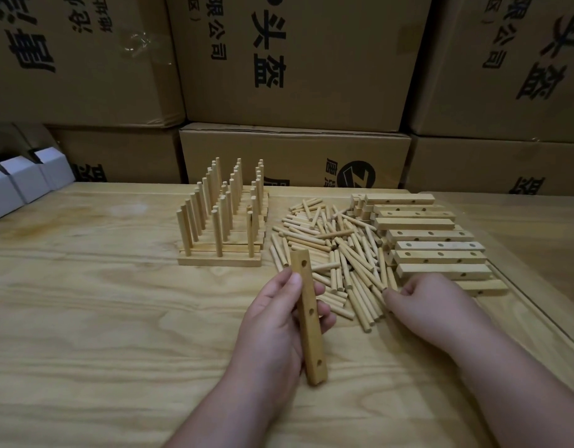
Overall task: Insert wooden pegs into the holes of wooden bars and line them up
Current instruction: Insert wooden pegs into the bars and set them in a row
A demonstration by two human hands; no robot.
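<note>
wooden bar (308,313) gripped in left hand (276,321), above table (85,302).

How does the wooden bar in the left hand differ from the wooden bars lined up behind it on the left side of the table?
The pale wooden bar with three holes, gripped by the left hand, is lifted, pointing away from the person, and its holes are empty. The lined-up pale wooden bars lie flat on the wooden table, running left to right, each with upright round wooden pegs in it. Both look the same light wood.
</note>
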